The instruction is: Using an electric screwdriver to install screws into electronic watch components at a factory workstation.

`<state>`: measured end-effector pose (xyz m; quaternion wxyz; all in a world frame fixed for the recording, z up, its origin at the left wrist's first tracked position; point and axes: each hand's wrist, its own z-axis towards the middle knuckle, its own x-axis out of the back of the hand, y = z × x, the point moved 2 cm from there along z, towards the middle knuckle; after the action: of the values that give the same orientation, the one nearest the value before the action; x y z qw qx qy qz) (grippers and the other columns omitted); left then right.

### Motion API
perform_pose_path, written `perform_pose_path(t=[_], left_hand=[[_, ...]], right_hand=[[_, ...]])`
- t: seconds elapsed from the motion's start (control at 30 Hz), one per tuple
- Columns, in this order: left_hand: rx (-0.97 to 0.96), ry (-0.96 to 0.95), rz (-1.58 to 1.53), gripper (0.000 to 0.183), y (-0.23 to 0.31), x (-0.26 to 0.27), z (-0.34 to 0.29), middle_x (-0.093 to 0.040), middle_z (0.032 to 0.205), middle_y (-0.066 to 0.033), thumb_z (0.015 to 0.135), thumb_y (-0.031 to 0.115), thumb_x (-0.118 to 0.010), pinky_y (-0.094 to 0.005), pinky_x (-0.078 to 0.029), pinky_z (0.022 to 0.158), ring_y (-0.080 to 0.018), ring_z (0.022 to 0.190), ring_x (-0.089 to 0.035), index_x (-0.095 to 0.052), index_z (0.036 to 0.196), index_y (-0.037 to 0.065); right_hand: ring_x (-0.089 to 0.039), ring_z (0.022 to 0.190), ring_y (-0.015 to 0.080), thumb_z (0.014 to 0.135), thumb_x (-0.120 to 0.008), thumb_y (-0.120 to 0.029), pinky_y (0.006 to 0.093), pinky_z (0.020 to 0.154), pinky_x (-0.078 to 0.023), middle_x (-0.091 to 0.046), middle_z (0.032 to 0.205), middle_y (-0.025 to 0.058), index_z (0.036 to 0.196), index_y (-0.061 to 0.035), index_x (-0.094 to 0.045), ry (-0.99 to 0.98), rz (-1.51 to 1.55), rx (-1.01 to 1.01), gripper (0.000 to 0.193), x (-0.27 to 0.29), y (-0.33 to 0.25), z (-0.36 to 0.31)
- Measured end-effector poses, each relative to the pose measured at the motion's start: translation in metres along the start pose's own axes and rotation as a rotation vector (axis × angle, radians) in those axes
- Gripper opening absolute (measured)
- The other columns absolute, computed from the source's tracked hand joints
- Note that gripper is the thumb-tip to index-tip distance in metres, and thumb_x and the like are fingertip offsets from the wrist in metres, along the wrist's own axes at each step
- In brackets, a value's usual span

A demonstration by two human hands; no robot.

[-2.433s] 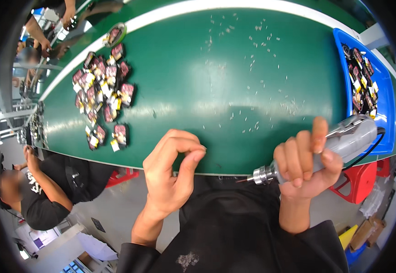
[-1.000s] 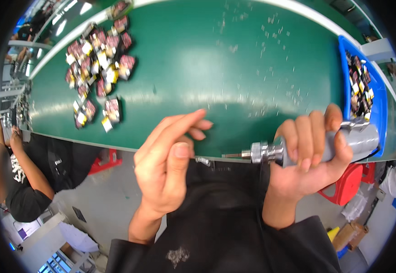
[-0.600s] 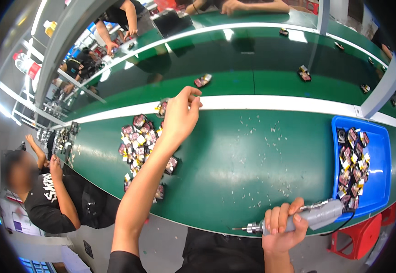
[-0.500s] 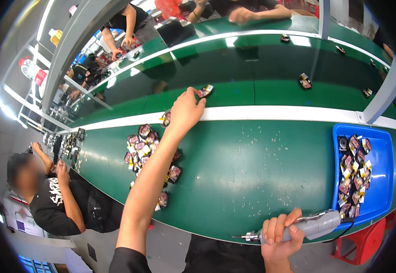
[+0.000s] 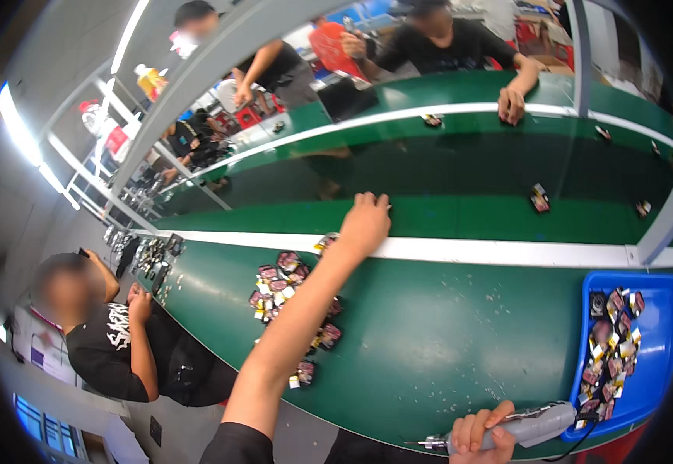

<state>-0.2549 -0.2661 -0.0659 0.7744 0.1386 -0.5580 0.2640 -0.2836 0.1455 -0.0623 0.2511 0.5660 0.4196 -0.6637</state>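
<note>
My left arm reaches across the green bench [image 5: 414, 332]. My left hand [image 5: 366, 224] is past the white rail [image 5: 460, 249], fingers curled down over a small part on the green strip beyond. The hand hides nearly all of that part; only a pale sliver shows at the fingertips. My right hand [image 5: 479, 435] is wrapped around a grey electric screwdriver [image 5: 541, 424] at the bench's near edge, its bit pointing left. Under and beside my left forearm lies a heap of small black parts with pink and yellow-white faces [image 5: 278, 290]. Another such part [image 5: 326, 243] rests against the rail.
A blue tray [image 5: 665, 348] on the right holds several like parts [image 5: 611, 348]. Single parts [image 5: 539, 198] lie on the strip. Tiny pale bits [image 5: 476, 298] are scattered over the bench. Grey posts [image 5: 665, 220] rise from the rail. One person [image 5: 112, 332] sits left; another's hand [image 5: 511, 106] rests opposite.
My left hand has moved right, over the small part that lay just beyond its fingertips. The view has tilted up. The person opposite has an arm stretched to the far rail.
</note>
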Motion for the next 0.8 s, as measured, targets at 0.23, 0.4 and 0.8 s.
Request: perform_pose_path(t=[0.23, 0.4, 0.8], left_hand=[[-0.112, 0.133, -0.257, 0.038, 0.046, 0.068, -0.07, -0.053, 0.115, -0.0222, 0.082, -0.001, -0.055, -0.0412, -0.044, 0.095, -0.0368, 0.107, -0.051, -0.051, 0.119, -0.01], [-0.252, 0.041, -0.276, 0.05, 0.102, 0.131, -0.187, -0.054, 0.117, -0.0221, 0.071, -0.001, -0.064, -0.0404, -0.049, 0.089, -0.0352, 0.106, -0.055, -0.05, 0.119, -0.012], [-0.17, 0.043, -0.474, 0.051, 0.142, 0.13, -0.297, -0.058, 0.119, -0.0223, 0.061, -0.011, -0.063, -0.0405, -0.053, 0.081, -0.0368, 0.098, -0.059, -0.057, 0.112, -0.01]], right_hand=[[-0.035, 0.052, 0.0133, 0.089, -0.053, -0.017, 0.0278, 0.055, -0.033, -0.037, 0.059, 0.0029, 0.091, -0.0047, -0.048, 0.036, -0.047, 0.036, 0.014, -0.001, 0.001, -0.006], [-0.038, 0.054, 0.0144, 0.089, -0.053, -0.018, 0.0286, 0.055, -0.035, -0.039, 0.062, 0.0038, 0.091, -0.005, -0.047, 0.043, -0.091, 0.024, 0.014, 0.0, 0.005, -0.007], [-0.042, 0.047, 0.0153, 0.086, -0.048, -0.018, 0.0307, 0.05, -0.036, -0.042, 0.055, 0.0031, 0.09, -0.0069, -0.045, -0.042, -0.246, -0.088, 0.012, 0.002, 0.044, -0.043]])
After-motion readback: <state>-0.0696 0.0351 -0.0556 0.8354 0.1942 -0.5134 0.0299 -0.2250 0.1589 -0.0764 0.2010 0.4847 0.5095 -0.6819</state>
